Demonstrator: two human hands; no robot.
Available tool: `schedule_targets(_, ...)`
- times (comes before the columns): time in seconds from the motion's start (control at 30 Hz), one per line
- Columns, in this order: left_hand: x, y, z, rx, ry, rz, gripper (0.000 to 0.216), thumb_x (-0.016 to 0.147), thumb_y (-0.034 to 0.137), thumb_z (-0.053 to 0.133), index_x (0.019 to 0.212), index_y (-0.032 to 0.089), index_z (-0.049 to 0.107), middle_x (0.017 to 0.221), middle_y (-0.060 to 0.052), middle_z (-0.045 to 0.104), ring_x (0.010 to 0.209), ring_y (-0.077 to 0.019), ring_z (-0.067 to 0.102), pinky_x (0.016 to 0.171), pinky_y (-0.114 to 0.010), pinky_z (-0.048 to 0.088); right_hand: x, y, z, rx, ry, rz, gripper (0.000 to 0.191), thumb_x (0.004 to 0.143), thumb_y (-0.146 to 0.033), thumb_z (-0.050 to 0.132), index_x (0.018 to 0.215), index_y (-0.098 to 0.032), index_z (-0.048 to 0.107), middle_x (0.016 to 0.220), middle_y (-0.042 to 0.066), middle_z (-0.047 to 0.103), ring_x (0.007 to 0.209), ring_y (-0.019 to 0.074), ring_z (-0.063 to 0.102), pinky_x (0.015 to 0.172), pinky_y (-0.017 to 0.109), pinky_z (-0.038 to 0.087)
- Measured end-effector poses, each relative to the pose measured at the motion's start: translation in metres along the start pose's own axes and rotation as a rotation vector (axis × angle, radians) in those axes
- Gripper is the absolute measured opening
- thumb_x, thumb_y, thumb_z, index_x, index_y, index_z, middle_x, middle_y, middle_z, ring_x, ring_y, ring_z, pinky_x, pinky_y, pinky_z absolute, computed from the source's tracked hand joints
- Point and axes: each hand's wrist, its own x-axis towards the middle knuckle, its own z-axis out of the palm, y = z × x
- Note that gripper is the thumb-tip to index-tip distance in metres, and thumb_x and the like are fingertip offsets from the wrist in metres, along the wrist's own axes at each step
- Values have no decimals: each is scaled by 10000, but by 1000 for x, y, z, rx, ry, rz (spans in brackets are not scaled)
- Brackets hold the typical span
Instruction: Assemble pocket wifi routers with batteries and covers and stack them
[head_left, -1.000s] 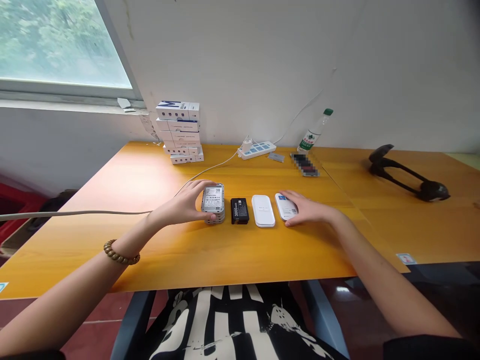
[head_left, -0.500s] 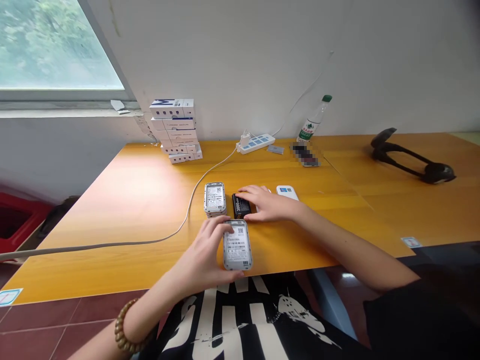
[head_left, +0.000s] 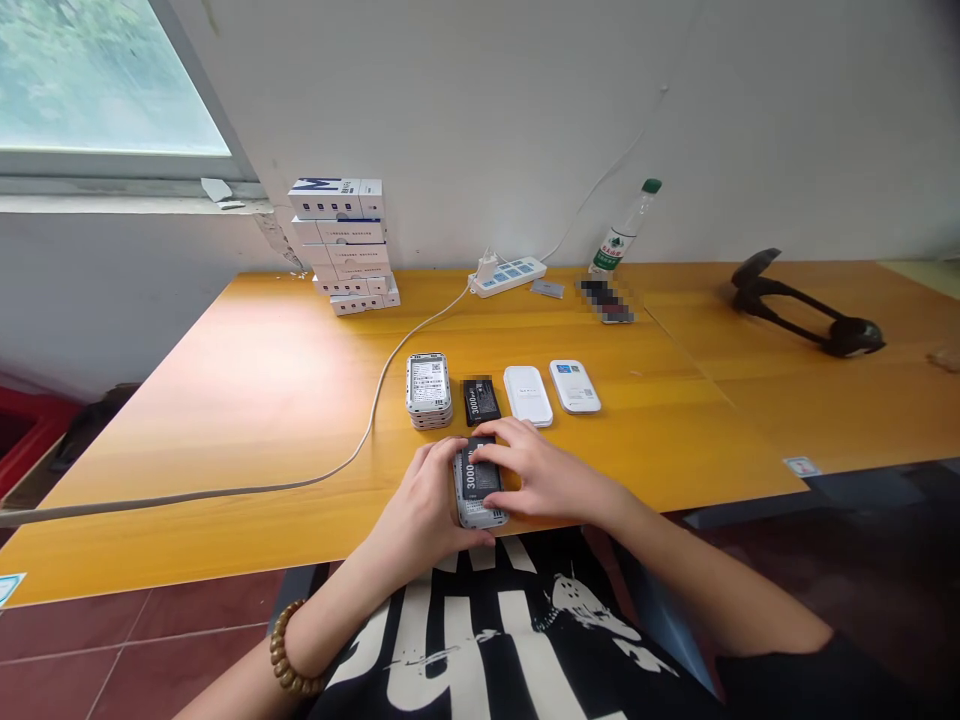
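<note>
My left hand [head_left: 429, 500] is closed around the left edge of a small white device body [head_left: 480, 518] with its back off, at the table's front edge. Over its open compartment lies a black battery [head_left: 480, 478] marked 3000, gripped by my right hand [head_left: 536, 468] between thumb and fingers. Whether the battery sits fully in the compartment I cannot tell. Just beyond are another black battery [head_left: 481, 402], a stack of open device bodies [head_left: 429, 390], a white cover [head_left: 528, 396] and a white device [head_left: 575, 387] with a coloured sticker.
White boxes [head_left: 345, 248] are stacked at the back left. A power strip [head_left: 510, 276] with a plug and a cable [head_left: 375, 400] crosses the table. Behind stand a water bottle [head_left: 624, 232] and a blurred phone [head_left: 606, 300]; a black stand-like object [head_left: 810, 310] lies far right.
My right hand has come back from the battery pile towards me with a black battery, now over the device body in my left hand. The white cover is uncovered.
</note>
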Motion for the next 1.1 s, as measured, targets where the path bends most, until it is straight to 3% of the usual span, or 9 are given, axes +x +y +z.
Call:
schedule_targets(0.3, 4, 4, -3, 122, -30, 61, 1122, 620, 334, 1026, 1549, 262, 403, 1502, -173, 589, 1403, -425, 560, 1127, -680, 541, -9, 10, 28, 58, 19, -24, 331, 940, -240, 810, 1271, -243, 802, 1610, 160, 558, 1522, 347, 476, 1252, 590, 397)
schedule_targets(0.4, 3, 5, -3, 162, -20, 106, 1074, 674, 352, 999, 1566, 261, 408, 1522, -176, 584, 1403, -417, 565, 1137, -659, 548, -18, 7, 28, 47, -56, -22, 397, 1051, -358, 679, 1429, -245, 715, 1728, 170, 408, 1622, 333, 351, 1290, 581, 334)
schedule_targets(0.53, 1, 3, -1, 220, 14, 180, 1031, 725, 432, 967, 1573, 194, 433, 1487, -202, 618, 1356, -418, 600, 1105, -638, 579, -32, -10, 26, 38, -152, 16, 590, 1046, -440, 679, 1585, -233, 559, 1770, 183, 267, 1662, 356, 241, 1287, 602, 315)
schedule_targets(0.6, 0, -1, 1, 254, 13, 195, 1031, 729, 441, 965, 1579, 173, 447, 1493, -215, 619, 1342, -426, 604, 1098, -637, 584, -37, -16, 21, 52, -178, 5, 560, 1055, -389, 666, 1584, -239, 560, 1747, 174, 331, 1645, 357, 291, 1261, 600, 349)
schedule_targets(0.73, -1, -10, 5, 299, -10, 187, 1009, 722, 458, 973, 1570, 183, 501, 1554, -225, 572, 1358, -444, 580, 1103, -651, 576, -28, -1, -10, 172, -189, -32, 370, 1010, -388, 724, 1369, -304, 758, 1503, 96, 688, 1439, 322, 610, 1217, 523, 433)
schedule_targets(0.8, -2, -12, 6, 305, -13, 170, 1016, 705, 486, 980, 1562, 190, 521, 1576, -229, 548, 1378, -456, 562, 1115, -672, 561, -14, 20, -32, 93, -77, 60, 485, 960, -384, 761, 1436, -309, 712, 1551, 94, 649, 1442, 341, 598, 1247, 543, 408)
schedule_targets(0.87, -1, -14, 6, 304, -23, 148, 1027, 698, 495, 984, 1564, 194, 523, 1592, -229, 530, 1402, -465, 542, 1132, -687, 543, 6, 43, -52, -84, -17, 239, 745, 874, -391, 823, 1569, -265, 584, 1685, 136, 487, 1578, 402, 413, 1293, 614, 311)
schedule_targets(0.97, -1, -13, 4, 284, -53, 119, 1089, 681, 512, 990, 1598, 210, 485, 1630, -228, 483, 1453, -479, 500, 1162, -705, 510, 34, 68, -70, -228, -216, 440, 1135, 737, -456, 897, 1702, -214, 351, 1779, 183, 286, 1645, 469, 217, 1297, 688, 226)
schedule_targets(1.1, 0, -9, -3, 235, -110, 89, 1147, 684, 499, 986, 1641, 236, 412, 1656, -215, 444, 1500, -480, 454, 1199, -719, 469, 47, 73, -75, -240, -341, 444, 1134, 722, -485, 867, 1702, -251, 345, 1755, 161, 345, 1604, 486, 303, 1283, 665, 272)
